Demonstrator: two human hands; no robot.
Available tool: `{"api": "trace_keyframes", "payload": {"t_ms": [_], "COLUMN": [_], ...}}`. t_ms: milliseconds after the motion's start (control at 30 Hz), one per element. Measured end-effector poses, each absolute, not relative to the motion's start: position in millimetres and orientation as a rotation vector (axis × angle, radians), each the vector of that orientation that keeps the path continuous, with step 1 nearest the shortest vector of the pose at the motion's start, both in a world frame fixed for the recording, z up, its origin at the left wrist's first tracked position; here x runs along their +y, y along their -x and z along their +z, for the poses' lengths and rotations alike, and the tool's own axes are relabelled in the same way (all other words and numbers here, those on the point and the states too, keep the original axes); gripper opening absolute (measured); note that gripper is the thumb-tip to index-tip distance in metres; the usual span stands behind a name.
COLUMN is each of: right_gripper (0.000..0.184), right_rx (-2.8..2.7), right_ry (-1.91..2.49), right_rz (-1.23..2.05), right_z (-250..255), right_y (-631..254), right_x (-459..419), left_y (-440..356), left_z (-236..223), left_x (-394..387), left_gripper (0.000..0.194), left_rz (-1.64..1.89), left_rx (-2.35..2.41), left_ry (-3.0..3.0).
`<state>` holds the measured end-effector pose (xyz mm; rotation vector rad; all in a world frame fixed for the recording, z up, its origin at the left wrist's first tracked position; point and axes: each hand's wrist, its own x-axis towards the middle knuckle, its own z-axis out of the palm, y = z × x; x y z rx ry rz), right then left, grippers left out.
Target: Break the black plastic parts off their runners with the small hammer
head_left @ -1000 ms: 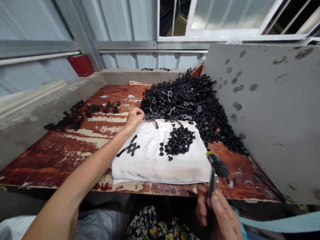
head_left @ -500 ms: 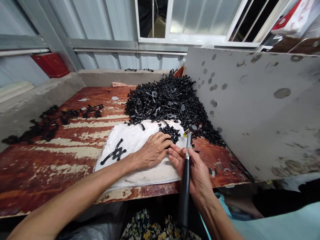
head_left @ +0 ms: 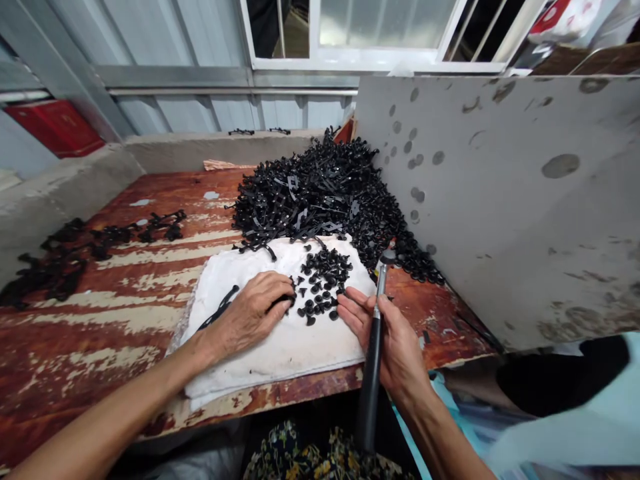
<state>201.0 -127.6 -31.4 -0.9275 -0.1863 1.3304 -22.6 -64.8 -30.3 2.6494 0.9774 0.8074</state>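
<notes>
My left hand (head_left: pixel 257 303) is on a folded white cloth (head_left: pixel 270 363), its fingers curled over a few small black pieces that partly show at the fingertips. Right of it, small black mushroom-shaped pieces (head_left: pixel 325 280) lie scattered on the cloth. A black lattice-like part (head_left: pixel 223 305) shows partly behind my left wrist. My right hand (head_left: pixel 383 330) holds a hammer (head_left: pixel 373 373) by its upper handle under the thumb, head pointing away, black grip hanging toward my lap. The other fingers of that hand stretch out beside the loose pieces.
A large heap of black parts (head_left: pixel 315 187) covers the back of the worn red table (head_left: pixel 115 340). More black parts (head_left: pixel 60 260) lie at the left edge. A spotted grey board (head_left: pixel 480 200) stands along the right side. Someone's light blue clothing (head_left: pixel 570 420) shows lower right.
My left hand has moved left from the small pieces, which are now spread wider over the cloth. It now partly covers the lattice-like part. My right hand still holds the hammer.
</notes>
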Motion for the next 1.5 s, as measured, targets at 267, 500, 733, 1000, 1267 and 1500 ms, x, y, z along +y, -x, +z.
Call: {"api": "trace_keyframes", "payload": {"t_ms": [267,500,733,1000,1267,1500], "right_gripper": [0.032,0.032,0.031,0.030,0.032,0.030], "right_rx": [-0.235,-0.279,-0.305,-0.323,-0.361,-0.331], "right_ry": [0.935,0.987,1.003,0.991,1.012,1.040], "right_rz": [1.320,1.339,1.327,1.325,1.341,1.328], "right_z": [-34.5,-35.5,-38.0,-41.3,-42.1,-39.5], "right_y": [-200.8,-202.9,-204.3,-206.7,-207.7,-207.8], "right_x": [-131.0,-129.7,-130.7,-130.7,-130.8,-130.3], "left_y": [43.4,43.9,68.0,58.4,71.6,72.7], "left_z": [-18.9,-29.3,-30.4,-28.8,-33.9,-29.6], "left_x": [-71.7,-122.7,-163.3,-143.4,-171.5,-172.0], "left_gripper": [0.018,0.031,0.024,0.031,0.026,0.025], "left_rz": [0.813,0.525,0.677,0.637,0.628,0.735], "left_rx": [1.394,1.272,1.227,1.403,1.422,1.447], "left_ry": [-2.640,-2.776,-2.786,-2.814,-2.833,-2.811]}}
